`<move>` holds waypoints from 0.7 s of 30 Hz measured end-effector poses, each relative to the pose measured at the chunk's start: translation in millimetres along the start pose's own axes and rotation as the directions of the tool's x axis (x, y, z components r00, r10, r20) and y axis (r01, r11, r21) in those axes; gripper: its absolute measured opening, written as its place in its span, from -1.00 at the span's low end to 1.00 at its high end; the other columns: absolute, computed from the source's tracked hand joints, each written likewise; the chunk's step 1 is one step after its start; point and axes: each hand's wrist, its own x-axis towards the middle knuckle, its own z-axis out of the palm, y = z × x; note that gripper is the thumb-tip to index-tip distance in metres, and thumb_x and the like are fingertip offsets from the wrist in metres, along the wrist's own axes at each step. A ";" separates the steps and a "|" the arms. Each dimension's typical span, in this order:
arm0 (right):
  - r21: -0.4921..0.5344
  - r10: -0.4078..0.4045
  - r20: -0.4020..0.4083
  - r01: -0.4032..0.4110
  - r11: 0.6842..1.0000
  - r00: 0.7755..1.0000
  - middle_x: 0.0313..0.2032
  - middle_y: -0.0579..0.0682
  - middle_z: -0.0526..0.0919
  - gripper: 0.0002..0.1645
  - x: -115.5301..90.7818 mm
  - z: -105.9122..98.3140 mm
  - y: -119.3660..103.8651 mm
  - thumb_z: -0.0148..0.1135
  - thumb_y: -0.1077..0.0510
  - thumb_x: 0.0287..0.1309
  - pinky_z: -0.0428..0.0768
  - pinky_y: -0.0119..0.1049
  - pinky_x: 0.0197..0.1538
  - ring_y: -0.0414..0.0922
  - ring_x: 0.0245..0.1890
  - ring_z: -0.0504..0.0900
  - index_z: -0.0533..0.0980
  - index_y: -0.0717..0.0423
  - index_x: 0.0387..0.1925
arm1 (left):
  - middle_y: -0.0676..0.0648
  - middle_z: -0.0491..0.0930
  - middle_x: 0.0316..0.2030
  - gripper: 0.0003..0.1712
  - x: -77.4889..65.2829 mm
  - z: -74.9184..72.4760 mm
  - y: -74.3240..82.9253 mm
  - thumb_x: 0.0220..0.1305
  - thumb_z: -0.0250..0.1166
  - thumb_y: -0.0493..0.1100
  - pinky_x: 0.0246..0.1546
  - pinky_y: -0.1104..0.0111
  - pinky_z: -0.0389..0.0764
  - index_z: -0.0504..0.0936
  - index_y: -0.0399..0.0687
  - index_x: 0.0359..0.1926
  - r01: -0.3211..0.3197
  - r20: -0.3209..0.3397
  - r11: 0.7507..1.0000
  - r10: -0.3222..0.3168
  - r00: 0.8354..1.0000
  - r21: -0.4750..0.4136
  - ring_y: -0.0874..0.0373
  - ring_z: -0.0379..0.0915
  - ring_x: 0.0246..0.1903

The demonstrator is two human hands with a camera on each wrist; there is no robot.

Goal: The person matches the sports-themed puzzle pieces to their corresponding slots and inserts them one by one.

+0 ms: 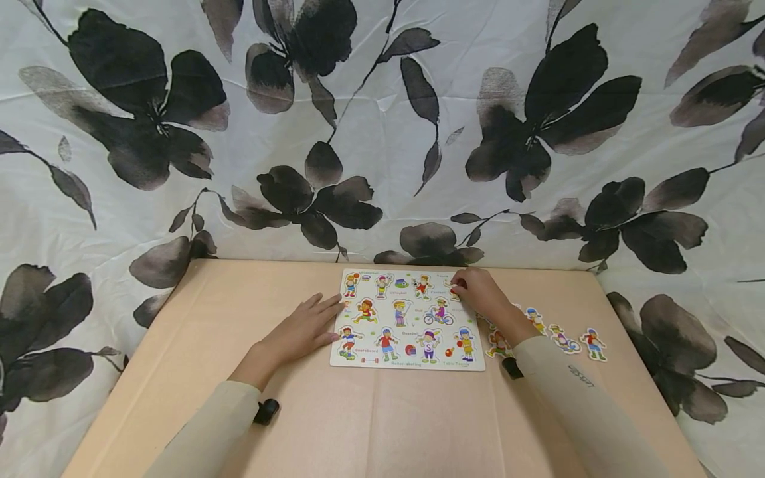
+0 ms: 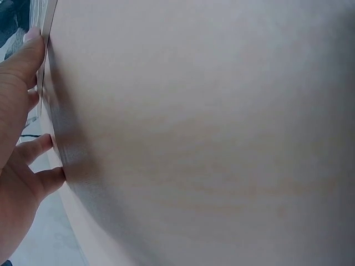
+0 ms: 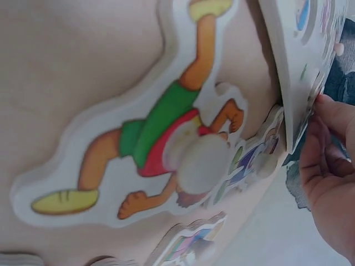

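Observation:
A white puzzle board printed with children playing sports lies at the far side of the table. My left hand rests at the board's left edge, fingers spread and mostly straight; in the left wrist view the fingertips of that hand touch the edge. At the board's upper right corner, my right hand pinches a puzzle piece, which the fingers mostly cover. The right wrist view shows the thumb and fingers of this hand together over the board; the knob between them is hidden.
Loose puzzle pieces lie right of the board: a runner with a white knob, partly under the right wrist, a cyclist, a standing child and another figure. A floral cloth hangs behind the table.

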 end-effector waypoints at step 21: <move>-0.008 0.041 0.032 -0.041 0.999 0.999 -0.28 0.07 0.68 -0.89 3.2 -0.6 -3.1 0.33 0.23 0.36 0.62 -0.21 -0.22 -0.08 -0.31 0.57 0.66 0.21 -0.15 | -0.10 0.17 0.60 -0.19 0.0 -0.4 1.3 0.48 0.21 0.22 0.52 -0.23 0.16 0.27 -0.01 0.58 0.014 0.011 1.000 -0.014 1.000 0.003 -0.40 0.04 0.54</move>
